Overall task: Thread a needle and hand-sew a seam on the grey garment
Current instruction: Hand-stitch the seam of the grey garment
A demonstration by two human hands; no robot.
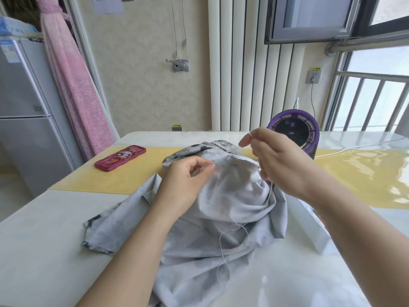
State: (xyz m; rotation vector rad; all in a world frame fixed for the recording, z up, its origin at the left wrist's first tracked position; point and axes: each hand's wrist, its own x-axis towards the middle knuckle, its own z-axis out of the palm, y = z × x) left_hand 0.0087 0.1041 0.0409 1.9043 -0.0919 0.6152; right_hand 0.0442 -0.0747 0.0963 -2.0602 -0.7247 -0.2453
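From my remote seat I see the grey garment point(232, 218) heaped in the middle of the white table point(44, 240). Its far end lies on the yellow mat point(132, 173) and its near folds spill toward the table's front edge. My left hand point(188, 180) rests on the raised hump of cloth, fingers curled, with thumb and forefinger pinching a small fold at its top. My right hand point(281, 160) is lifted above the garment's far right side. Its thumb and forefinger are pressed together on something thin and pale at the fingertips, and the other fingers are curled under. I cannot tell whether that is the needle or only the white thread point(223, 247). The thread runs from the pinched fold down the front of the cloth and ends in loose loops on the near folds. Another strand hangs just below my right palm, against the garment's right edge. A red case with a cartoon face point(120, 157) lies on the mat to the left, well apart from the cloth. A purple round appliance point(294, 131) stands behind my right hand, with a white cable point(354, 149) trailing to the right. A white box point(314, 229) sits under my right forearm. Beyond the table stand a grey fridge point(26, 107), a pink curtain point(75, 85) and a white column radiator point(239, 74).
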